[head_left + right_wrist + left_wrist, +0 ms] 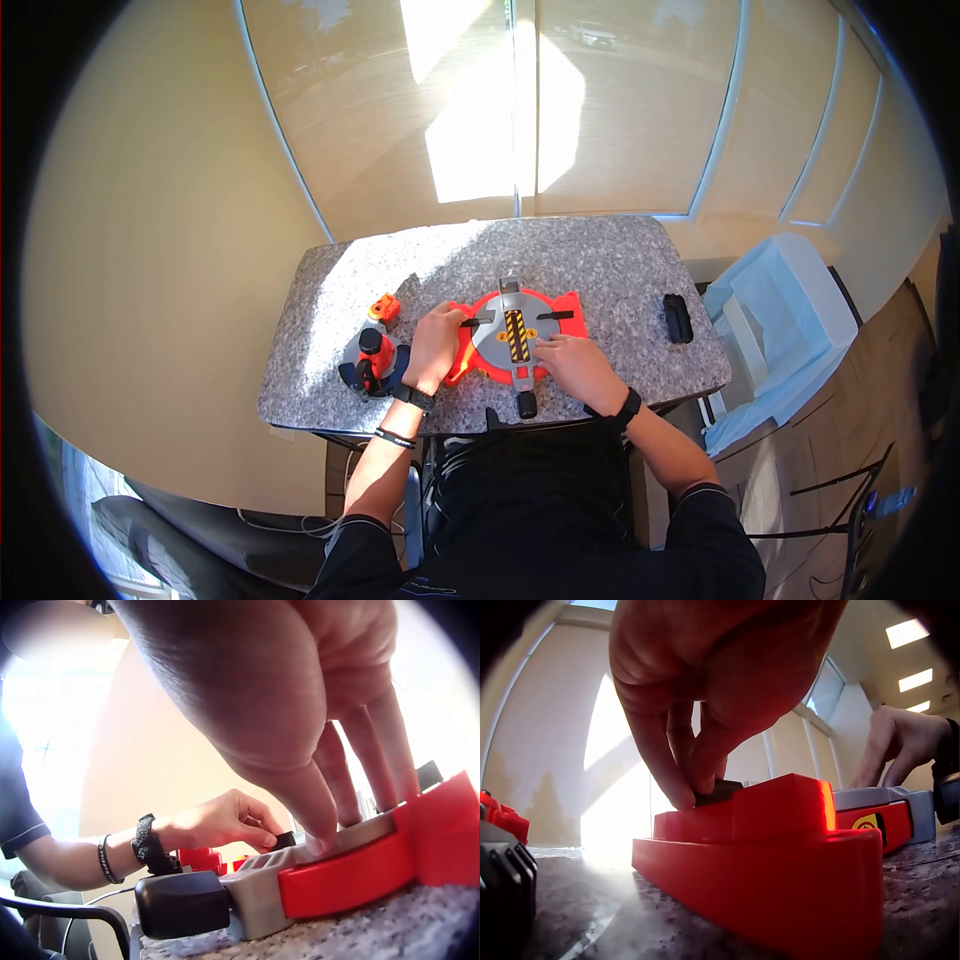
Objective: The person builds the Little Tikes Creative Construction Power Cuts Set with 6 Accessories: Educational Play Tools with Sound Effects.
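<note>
The red-and-gray base [488,350] lay on the tabletop [620,260]. The left hand [433,345] pinched a black piece [480,322] at the base's left side; the right hand [580,367], fingers extended, touched its right.

Looks like some office-type room tbh: big shaded windows [630,110], rectangular ceiling light panels [916,680].

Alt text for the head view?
Left hand pinches a black piece on a red-gray round base; right hand touches its right side. The base sits on a speckled table, a red-black part to its left, a black object to its right.
</note>
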Available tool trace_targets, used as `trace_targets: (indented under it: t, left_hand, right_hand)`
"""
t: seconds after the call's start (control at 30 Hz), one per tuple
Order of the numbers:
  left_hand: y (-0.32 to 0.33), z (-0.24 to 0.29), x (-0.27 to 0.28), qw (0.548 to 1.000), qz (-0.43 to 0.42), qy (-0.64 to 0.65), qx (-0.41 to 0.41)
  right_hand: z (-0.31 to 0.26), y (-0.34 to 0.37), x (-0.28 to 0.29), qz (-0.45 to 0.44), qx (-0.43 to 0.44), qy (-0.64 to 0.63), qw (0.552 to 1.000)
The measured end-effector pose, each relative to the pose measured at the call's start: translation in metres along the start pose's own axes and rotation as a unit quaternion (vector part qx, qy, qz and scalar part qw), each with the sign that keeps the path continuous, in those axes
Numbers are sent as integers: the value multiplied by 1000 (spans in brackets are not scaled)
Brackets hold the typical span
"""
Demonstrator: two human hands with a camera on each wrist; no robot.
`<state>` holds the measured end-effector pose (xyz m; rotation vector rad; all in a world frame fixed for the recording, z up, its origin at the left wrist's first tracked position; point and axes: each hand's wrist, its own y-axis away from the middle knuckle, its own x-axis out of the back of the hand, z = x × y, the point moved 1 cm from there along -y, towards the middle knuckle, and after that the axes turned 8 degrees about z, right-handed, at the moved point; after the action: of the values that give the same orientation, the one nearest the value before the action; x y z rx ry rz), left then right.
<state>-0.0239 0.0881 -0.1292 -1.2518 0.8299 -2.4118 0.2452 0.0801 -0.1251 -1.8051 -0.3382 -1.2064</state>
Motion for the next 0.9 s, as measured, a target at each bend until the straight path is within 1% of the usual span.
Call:
trace_targets:
  t: [0.07,0.13,0.27,0.33,0.37,0.43,0.47,0.5,0.57,0.6,0.63,0.7,0.77,0.83,0.9]
  left_hand:
    - [0,2,1,1000,9,6,2]
    - [2,5,6,999,-41,-25,18]
    - [9,14,16,999,-37,-20,16]
    - [9,25,29,1000,1,11,23]
    - [9,31,38,1000,2,11,23]
    - [8,40,61,1000,25,9,12]
    - [9,45,73,999,52,7,-4]
    - [9,45,83,999,53,6,-4]
    - [9,44,105,994,108,12,8]
    - [8,51,119,989,131,32,55]
    - [7,49,130,986,163,13,30]
    - [9,41,151,979,201,-36,25]
    - [11,14,162,971,222,-64,54]
    - [16,-13,170,967,211,-107,98]
    - [26,-38,172,962,174,-139,156]
  right_hand:
    - [2,0,-2,-3,-1,8,1000]
    - [4,2,-3,16,13,10,1000]
    - [3,2,-4,27,13,13,999]
    - [2,2,-3,22,-2,11,1000]
    - [1,2,-3,22,-1,11,1000]
    - [1,1,-1,26,4,-1,1000]
    - [1,1,-2,27,5,-1,1000]
    - [1,1,-4,29,5,1,1000]
    - [1,1,-4,31,5,2,1000]
    - [1,1,-4,30,2,3,1000]
    - [0,1,-4,29,0,3,1000]
    - [-1,0,0,27,-5,-4,1000]
    - [-2,0,1,24,-9,-13,1000]
    - [-1,0,2,26,-50,-50,997]
    - [1,1,1,33,-45,-53,997]
